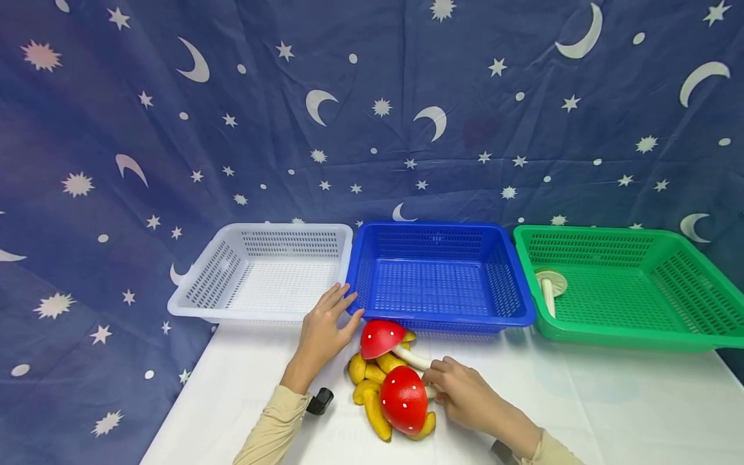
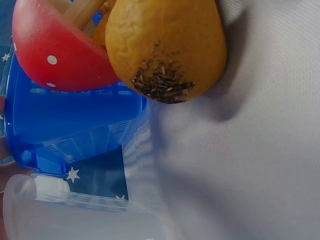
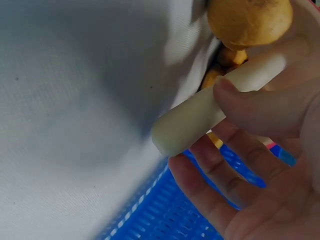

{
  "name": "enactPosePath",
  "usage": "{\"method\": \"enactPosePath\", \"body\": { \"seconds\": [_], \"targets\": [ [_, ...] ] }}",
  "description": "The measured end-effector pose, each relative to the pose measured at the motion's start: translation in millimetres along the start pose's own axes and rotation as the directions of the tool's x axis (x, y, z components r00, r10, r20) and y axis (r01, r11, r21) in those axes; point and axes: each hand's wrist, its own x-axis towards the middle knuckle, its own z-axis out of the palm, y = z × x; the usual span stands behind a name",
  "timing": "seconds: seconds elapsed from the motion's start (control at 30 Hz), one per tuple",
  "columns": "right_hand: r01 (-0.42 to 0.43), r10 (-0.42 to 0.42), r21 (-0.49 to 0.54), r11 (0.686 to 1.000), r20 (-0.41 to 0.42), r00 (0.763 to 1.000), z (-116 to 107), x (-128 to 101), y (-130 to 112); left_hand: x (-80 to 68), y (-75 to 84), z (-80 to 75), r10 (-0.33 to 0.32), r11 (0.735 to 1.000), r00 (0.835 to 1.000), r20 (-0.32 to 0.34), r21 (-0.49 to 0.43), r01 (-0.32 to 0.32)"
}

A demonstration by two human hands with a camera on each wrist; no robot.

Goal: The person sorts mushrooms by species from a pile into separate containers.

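A: Where is your right hand at this moment?

B: Low on the white table, just right of the toy pile. Your thumb and fingers are curled round the pale stem of a red toy mushroom with white dots. In the right wrist view the stem's blunt end sticks out past your fingertips, over the table and the edge of the blue basket.

A: And that mushroom, where does it sit?

B: Its cap lies at the far end of the pile, right in front of the near rim of the blue basket. The stem slants down and to the right into your grip. A second red mushroom lies nearer to you, just left of that same hand, on top of the yellow bananas.

A: What about your left hand?

B: It holds nothing. The fingers are straight, and the tips reach the spot where the white basket meets the blue one. Whether they press on the rims I cannot tell. The left wrist view shows a red cap and a yellow fruit end with a dark patch close by, with the blue basket behind.

A: Anything else around you?

B: A green basket stands to the right of the blue one, with a pale mushroom lying at its left side. All three baskets line the far edge of the table, in front of a dark blue cloth with moons and stars.
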Motion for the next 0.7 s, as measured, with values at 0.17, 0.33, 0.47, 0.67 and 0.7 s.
{"method": "enactPosePath", "body": {
  "seconds": [0.17, 0.33, 0.47, 0.67, 0.7],
  "targets": [
    [-0.003, 0.003, 0.015, 1.000, -0.018, 1.000, -9.3, -0.1, -1.7, 0.3, 0.6, -0.6, 0.009, 1.000, 1.000, -0.008, 0.000, -0.009],
    [-0.003, 0.004, 0.033, 0.999, -0.055, 0.998, -22.8, 0.4, -3.9, -0.8, -0.1, -0.7, 0.021, 1.000, 0.999, -0.026, 0.006, -0.021],
    [-0.023, 0.028, 0.070, 0.997, -0.074, 0.997, -35.4, 0.8, -3.8, -0.9, -0.9, -0.6, 0.022, 1.000, 0.999, -0.028, 0.011, -0.022],
    [-0.016, 0.026, 0.079, 0.997, -0.136, 0.990, -51.8, 1.7, 1.8, -1.0, -1.3, 0.3, 0.027, 1.000, 0.999, -0.036, 0.013, -0.027],
    [-0.010, 0.020, 0.074, 0.997, -0.146, 0.989, -54.0, 2.1, 3.1, -1.0, -1.4, 0.6, 0.031, 0.999, 0.999, -0.039, 0.012, -0.031]
  ]
}}
